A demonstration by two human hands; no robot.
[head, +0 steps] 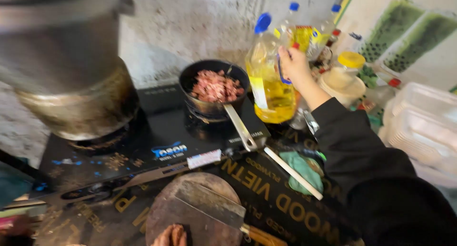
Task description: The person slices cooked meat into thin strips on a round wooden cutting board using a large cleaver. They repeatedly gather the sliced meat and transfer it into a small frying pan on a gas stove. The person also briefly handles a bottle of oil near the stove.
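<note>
Right hand [294, 64] gripping yellow oil bottle [270, 79]

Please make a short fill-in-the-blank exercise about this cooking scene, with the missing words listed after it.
1. The right hand grips the handle of a large bottle of yellow ____.
2. The small black pan on the stove holds chopped ____.
3. The cleaver lies on a round wooden ____.
4. The oil bottle has a cap of ____ colour.

Missing words: oil; meat; chopping board; blue
</note>
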